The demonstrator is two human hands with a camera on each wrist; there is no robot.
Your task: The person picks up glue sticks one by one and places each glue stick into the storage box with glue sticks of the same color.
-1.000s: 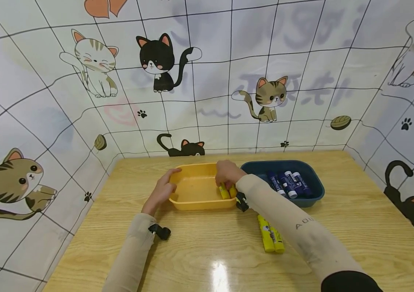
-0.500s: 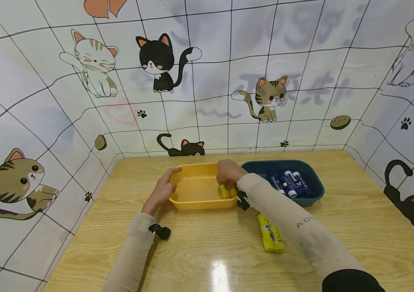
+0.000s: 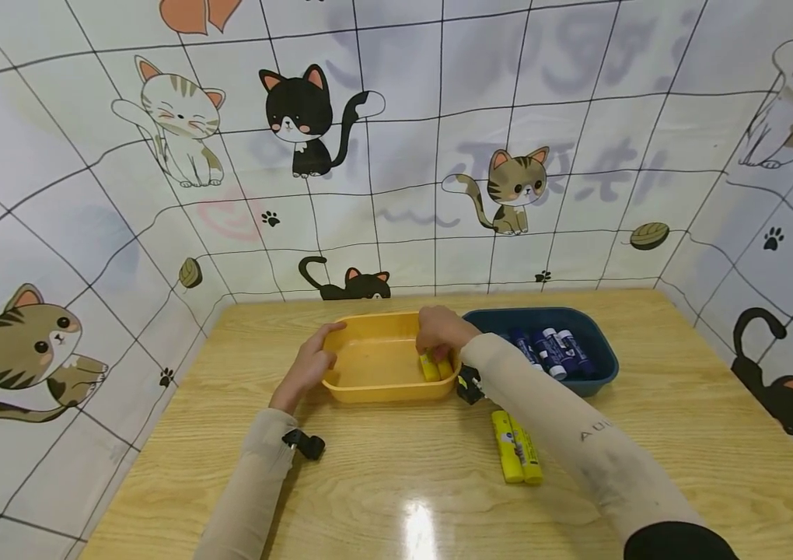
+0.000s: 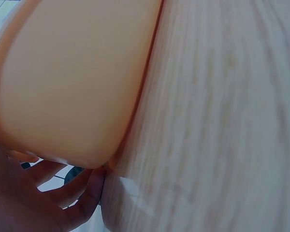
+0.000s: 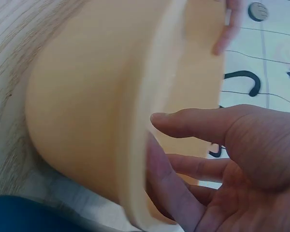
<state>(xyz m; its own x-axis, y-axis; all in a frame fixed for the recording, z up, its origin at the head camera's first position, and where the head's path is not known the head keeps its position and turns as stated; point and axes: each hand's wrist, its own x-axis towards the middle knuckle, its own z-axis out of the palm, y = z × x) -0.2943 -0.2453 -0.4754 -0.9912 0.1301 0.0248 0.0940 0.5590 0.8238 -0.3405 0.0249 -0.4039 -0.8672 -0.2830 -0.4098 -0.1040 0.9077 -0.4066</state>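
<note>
A yellow plastic tray (image 3: 368, 394) sits on the table, and my left hand (image 3: 309, 364) holds its left end. The thumb is over the rim, and in the left wrist view the fingers (image 4: 79, 193) curl round the outside of the wall. My right hand (image 3: 441, 330) reaches down into the tray's right end, over yellow glue sticks (image 3: 430, 369) lying there. In the right wrist view, its thumb (image 5: 188, 123) and index finger stand apart just inside the rim, with nothing visible between them. Its lower fingertips are partly hidden by the tray wall.
A dark blue tray (image 3: 606, 373) with several blue glue sticks (image 3: 556, 354) stands close to the yellow tray's right. Two yellow glue sticks (image 3: 507, 447) lie side by side on the table beneath the right forearm. A cat-printed cloth wall (image 3: 410, 257) borders the table.
My right hand has shifted very slightly to the right inside the tray, which seems to edge right with it. The left hand and the loose glue sticks stay put.
</note>
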